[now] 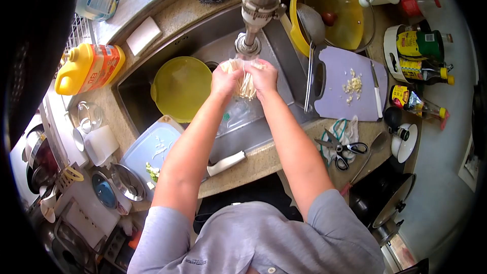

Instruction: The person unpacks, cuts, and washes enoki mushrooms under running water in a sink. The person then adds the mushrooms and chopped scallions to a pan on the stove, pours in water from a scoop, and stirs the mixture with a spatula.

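Observation:
Both hands meet over the sink (281, 71), just below the faucet head (248, 45). Between them is a bunch of enoki mushrooms (247, 89), its pale thin stems hanging down. My left hand (225, 80) is closed around the left part of the bunch, and my right hand (265, 77) grips the right part. Some fingertips are hidden behind the stems. Clear plastic (238, 114) lies on the sink floor beneath. A yellow-green basin (180, 89) sits in the sink, left of my left hand.
Right of the sink, a purple cutting board (337, 99) carries chopped garlic (352, 86) and a knife (376, 91). A strainer (310, 25) leans by a yellow pot (299, 7). Scissors (341, 148), another knife (227, 163) and a pale-blue board (144, 144) lie along the front.

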